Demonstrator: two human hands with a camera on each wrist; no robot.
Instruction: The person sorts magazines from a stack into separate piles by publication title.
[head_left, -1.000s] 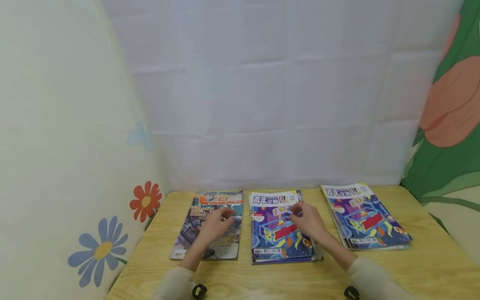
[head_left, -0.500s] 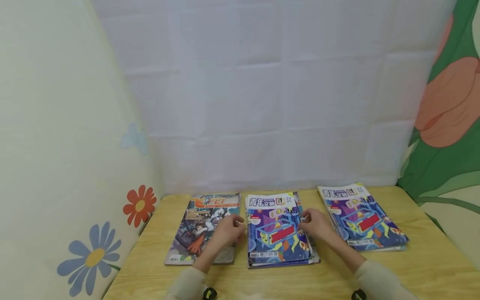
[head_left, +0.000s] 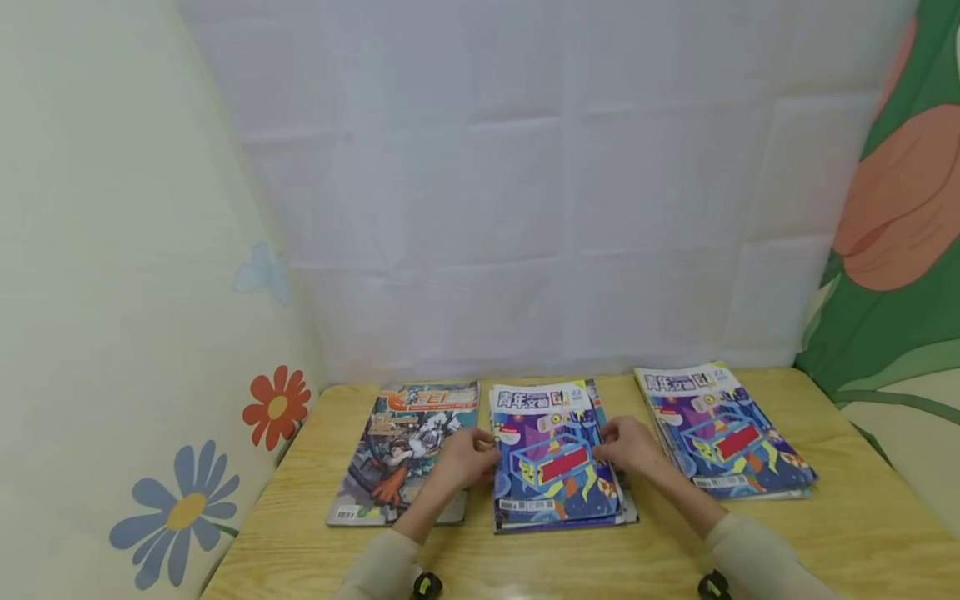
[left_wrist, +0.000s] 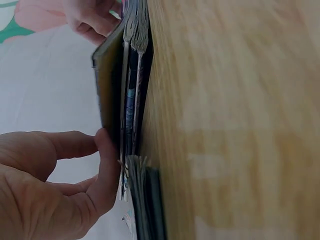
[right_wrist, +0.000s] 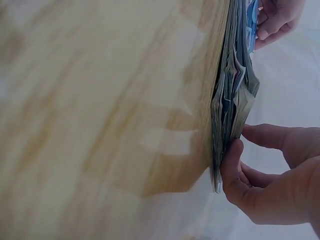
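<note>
A purple-and-blue magazine [head_left: 551, 458] tops the middle stack, with edges of other magazines showing below it. My left hand [head_left: 467, 458] pinches its left edge between thumb and finger. On the opposite edge my right hand [head_left: 630, 446] holds it the same way. From the left wrist, the top magazine [left_wrist: 109, 85] stands slightly apart from the magazines beneath [left_wrist: 131, 95]. In the right wrist view, thumb and fingertip meet at the side of the layered pages [right_wrist: 242, 107]. The undersides of the magazines are hidden.
To the left lies a stack topped by a magazine with an orange title [head_left: 390, 458], partly under my left forearm. Another purple-and-blue magazine [head_left: 731, 442] tops the right stack. The wooden table [head_left: 570, 567] meets a white cloth [head_left: 465, 208] behind and a painted wall [head_left: 150, 292] at left.
My left hand has moved right, off the left magazine to the middle stack's left edge. My right hand has shifted from over the cover to its right edge. Both now grip the top magazine.
</note>
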